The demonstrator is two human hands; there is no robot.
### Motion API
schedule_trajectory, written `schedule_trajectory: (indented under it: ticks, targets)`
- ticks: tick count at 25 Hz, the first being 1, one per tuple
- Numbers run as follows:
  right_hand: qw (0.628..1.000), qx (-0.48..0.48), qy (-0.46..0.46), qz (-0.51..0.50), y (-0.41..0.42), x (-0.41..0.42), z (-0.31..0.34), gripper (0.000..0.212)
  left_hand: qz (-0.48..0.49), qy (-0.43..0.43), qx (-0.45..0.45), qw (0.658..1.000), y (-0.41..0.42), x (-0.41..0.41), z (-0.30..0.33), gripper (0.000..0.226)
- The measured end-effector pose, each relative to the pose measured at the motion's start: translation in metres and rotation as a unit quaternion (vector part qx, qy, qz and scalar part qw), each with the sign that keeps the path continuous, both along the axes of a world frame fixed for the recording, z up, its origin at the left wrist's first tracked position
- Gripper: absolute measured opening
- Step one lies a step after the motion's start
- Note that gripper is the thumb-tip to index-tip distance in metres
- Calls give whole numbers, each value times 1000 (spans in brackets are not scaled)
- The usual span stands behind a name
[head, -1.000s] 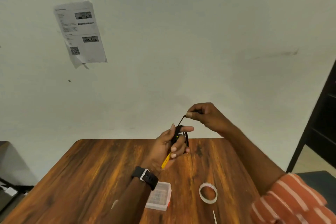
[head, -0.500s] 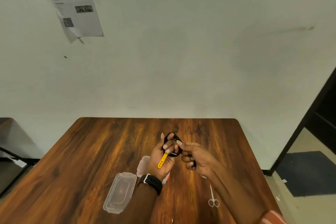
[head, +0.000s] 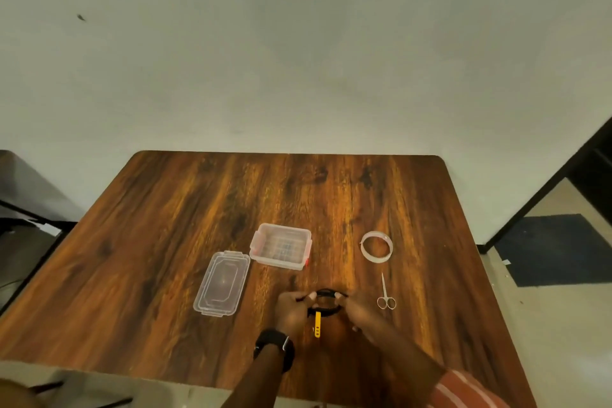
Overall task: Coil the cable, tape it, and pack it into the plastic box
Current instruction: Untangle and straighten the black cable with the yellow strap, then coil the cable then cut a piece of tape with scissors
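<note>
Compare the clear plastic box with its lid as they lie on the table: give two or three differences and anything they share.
The plastic box is deep, with walls and reddish latches at its ends; the lid is flat and shallow, with no colour. The box lies farther from the person, the lid nearer and to its left, close to the box. Both are clear plastic, rectangular with rounded corners, resting apart on the wooden table.

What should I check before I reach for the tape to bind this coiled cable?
1. Cable coiled into a loop: ok.
2. Left hand and right hand both gripping the coil: ok.
3. Tape roll within reach, lying free on the table: ok.
4. Scissors beside the right hand: ok.
5. Box open, lid off beside it: ok.
6. Loose tape end findable: cannot tell.
</note>
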State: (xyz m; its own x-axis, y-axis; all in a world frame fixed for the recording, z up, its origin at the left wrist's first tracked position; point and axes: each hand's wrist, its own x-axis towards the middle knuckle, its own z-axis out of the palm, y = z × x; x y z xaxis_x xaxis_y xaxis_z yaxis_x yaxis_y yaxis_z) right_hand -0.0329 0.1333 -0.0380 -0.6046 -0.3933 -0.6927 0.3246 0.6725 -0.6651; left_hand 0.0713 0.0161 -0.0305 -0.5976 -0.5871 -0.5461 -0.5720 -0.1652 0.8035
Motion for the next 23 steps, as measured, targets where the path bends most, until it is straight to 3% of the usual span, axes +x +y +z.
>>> schedule_trajectory:
  ticks: [3, 5, 8, 10, 12, 17, 21, 23]
  targets:
    - [996, -14, 83, 41, -7, 5, -24, 31, -47, -55, -100, 992, 2, -2, -16, 21]
    - [984, 29, 162, 69, -12, 2, -37, 32, -61, -88, -168, 980, 0, -15, -26, 25]
    - [906, 166, 347, 175, -13, -7, -54, 36, -104, -176, -288, 935, -4, -34, -39, 33]
    - [865, 217, 400, 212, -15, -12, -63, 42, -153, -203, -345, 904, -7, -40, -52, 35]
    - [849, 243, 415, 221, -17, -15, -69, 50, -173, -201, -385, 884, -9, -40, -62, 36]
    - [857, 239, 421, 178, -15, -17, -64, 61, -144, -177, -378, 897, -8, -39, -65, 43]
    - [850, 180, 489, 77, -1, -46, -50, 46, -112, -150, -359, 914, -7, -36, -56, 46]
    - [864, 158, 471, 75, 9, -73, -46, 47, -75, -115, -382, 914, -5, -32, -47, 40]
